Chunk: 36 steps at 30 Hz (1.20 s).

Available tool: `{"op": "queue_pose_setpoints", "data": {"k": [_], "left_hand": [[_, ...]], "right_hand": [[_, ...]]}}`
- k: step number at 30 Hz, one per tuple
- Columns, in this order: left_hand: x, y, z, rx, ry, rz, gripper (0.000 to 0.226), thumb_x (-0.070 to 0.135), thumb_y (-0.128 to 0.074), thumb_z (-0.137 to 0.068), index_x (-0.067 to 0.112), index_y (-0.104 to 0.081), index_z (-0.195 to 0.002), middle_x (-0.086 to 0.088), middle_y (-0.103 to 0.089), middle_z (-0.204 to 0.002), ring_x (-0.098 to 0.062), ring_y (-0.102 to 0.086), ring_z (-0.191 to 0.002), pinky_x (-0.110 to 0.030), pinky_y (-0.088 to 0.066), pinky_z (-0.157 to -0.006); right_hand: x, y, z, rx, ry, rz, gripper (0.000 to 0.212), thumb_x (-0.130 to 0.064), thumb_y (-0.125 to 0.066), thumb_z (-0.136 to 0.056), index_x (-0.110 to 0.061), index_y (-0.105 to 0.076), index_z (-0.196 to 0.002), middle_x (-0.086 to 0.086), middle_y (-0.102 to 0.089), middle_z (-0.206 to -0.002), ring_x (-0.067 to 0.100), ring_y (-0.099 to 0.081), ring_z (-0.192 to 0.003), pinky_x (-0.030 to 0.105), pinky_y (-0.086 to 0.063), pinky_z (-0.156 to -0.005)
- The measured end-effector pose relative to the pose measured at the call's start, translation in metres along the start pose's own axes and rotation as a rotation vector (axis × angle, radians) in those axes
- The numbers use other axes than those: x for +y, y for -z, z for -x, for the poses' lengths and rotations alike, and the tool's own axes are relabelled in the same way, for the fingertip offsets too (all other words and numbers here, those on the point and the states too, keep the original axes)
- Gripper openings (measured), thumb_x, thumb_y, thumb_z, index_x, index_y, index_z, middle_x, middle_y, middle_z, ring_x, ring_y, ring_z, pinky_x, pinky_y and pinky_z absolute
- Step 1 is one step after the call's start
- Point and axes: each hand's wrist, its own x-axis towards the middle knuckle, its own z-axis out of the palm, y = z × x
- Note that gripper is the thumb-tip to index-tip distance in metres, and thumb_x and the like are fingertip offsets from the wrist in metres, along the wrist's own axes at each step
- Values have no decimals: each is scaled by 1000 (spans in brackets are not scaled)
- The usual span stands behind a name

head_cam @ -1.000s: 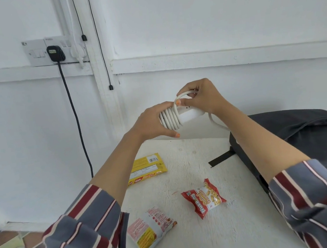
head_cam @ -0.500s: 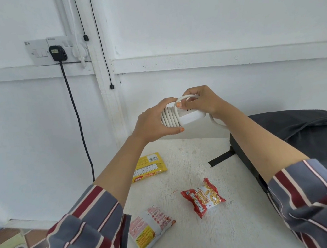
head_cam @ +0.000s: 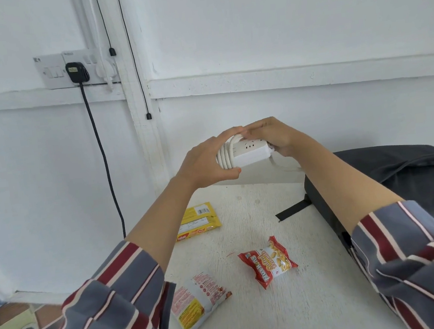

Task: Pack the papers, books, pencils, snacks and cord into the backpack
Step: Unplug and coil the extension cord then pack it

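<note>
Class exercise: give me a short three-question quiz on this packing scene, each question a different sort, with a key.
1. True or false: the left hand and right hand both hold the white power strip with its wound cord above the white table.
2. How many snack packets lie on the table? A two, B three, C four.
3. Fill in: the dark fabric backpack lies on the person's ____ side.
Key: 1 true. 2 B: yellow packet, red packet, white-and-pink packet. 3 right.

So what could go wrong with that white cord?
The cord has a loose tail under the right hand; if the left hand slackens, the coils may spring off the power strip. The left sleeve is close to the white snack packet at the table edge and might knock it off.
</note>
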Motion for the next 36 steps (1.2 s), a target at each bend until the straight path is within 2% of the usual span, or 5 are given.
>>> {"op": "queue_pose_setpoints", "data": {"k": [5,12,18,25,36], "left_hand": [[0,3,2,-36,-33,-74,77,63,-50,-58,56,-27,-131,5,-56,-104,-14,-53,-92,-24,-37,-76],[-5,11,1,49,17,-23,72,61,-53,-59,46,-34,-127,3,-57,-106,-18,-54,-86,-27,-40,-72],[-17,19,-3,129,123,-46,58,45,-70,-72,29,-39,-118,0,-54,-93,-21,-53,-76,-29,-36,-62],[-22,12,-5,126,189,-174,62,48,-70,-72,25,-40,-121,-1,-53,-97,-22,-53,-79,-28,-36,-67],[5,-19,-20,-27,40,-177,69,46,-73,-67,23,-43,-124,-2,-56,-108,-23,-55,-92,-32,-39,-73]], "right_hand": [[20,-1,1,102,-170,-88,19,-2,-53,-90,-13,-65,-81,3,-63,-75,13,-58,-61,18,-48,-47],[52,-17,11,16,-268,-327,20,-24,-39,-100,-12,-55,-104,8,-68,-83,22,-67,-68,28,-52,-63],[53,-5,29,-220,-127,411,39,-36,-35,-100,-8,-63,-102,4,-67,-75,10,-61,-72,23,-41,-73],[41,-7,50,-221,145,792,34,-28,-32,-101,-16,-59,-118,-7,-41,-66,4,-38,-60,13,-30,-60],[4,-3,44,36,492,770,22,-21,-55,-94,-5,-66,-86,-11,-46,-57,4,-38,-49,17,-29,-53]]}}
